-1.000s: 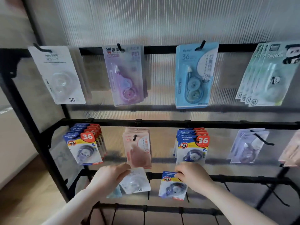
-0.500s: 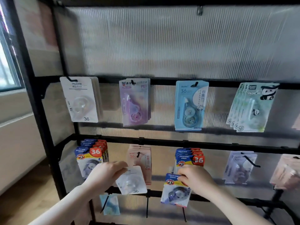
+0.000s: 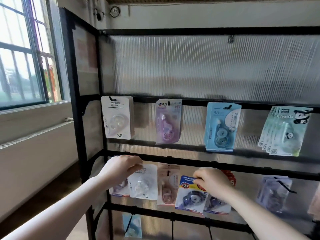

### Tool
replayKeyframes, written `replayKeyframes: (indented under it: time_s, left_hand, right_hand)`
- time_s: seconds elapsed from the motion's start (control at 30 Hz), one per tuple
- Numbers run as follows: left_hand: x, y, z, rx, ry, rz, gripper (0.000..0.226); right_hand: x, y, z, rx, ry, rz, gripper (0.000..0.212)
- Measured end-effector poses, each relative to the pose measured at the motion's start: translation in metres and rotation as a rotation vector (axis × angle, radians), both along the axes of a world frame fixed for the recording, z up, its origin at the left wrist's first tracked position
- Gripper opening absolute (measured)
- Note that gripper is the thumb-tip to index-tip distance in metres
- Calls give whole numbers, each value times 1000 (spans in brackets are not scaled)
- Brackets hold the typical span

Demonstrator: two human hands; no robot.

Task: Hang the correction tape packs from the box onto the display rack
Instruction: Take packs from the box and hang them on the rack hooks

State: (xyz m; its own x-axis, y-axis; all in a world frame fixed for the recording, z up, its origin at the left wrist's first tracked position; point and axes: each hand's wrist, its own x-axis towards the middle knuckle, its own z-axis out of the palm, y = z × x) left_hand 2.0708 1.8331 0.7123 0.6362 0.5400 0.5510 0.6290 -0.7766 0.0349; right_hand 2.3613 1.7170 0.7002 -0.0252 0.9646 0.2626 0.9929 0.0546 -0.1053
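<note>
The left hand (image 3: 121, 168) pinched the top of a white correction tape pack (image 3: 143, 181), and the right hand (image 3: 210, 181) pinched the top corner of a blue one (image 3: 188, 194), each held by its hang hole end (likely to slip over a hook). Both packs hung in front of the black display rack (image 3: 173, 101), below the row where matching white packs (image 3: 117, 117) hung

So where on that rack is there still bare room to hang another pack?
The stretch under the top bar is bare. One second-row hook at right looks lightly loaded. The row's left, where left hand and right hand work, is crowded.
</note>
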Motion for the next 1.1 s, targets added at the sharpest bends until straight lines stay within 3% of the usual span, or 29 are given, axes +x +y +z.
replayKeyframes:
  time_s: [0.1, 0.33, 0.5, 0.73, 0.83, 1.0, 1.1]
  left_hand:
    - [-10, -1, 14, -2, 8, 29, 22]
    - [-29, 4, 36, 4, 3, 72, 20]
    - [-39, 14, 42, 53, -50, 42, 55]
    - [-45, 26, 49, 84, -102, -3, 64]
    - [-47, 26, 57, 131, -138, -1, 54]
    - [-48, 28, 79, 119, -310, 20, 16]
    - [-48, 33, 95, 88, -368, 14, 11]
  right_hand:
    - [-10, 4, 11, 12, -17, 2, 21]
    - [-34, 13, 28, 25, -20, -10, 19]
    - [-43, 17, 33, 31, -21, -16, 19]
    - [-48, 25, 40, 54, -47, -9, 21]
    - [-47, 29, 42, 54, -46, -14, 20]
    - [-46, 36, 45, 46, -40, -20, 21]
    - [-49, 38, 47, 49, -59, -15, 24]
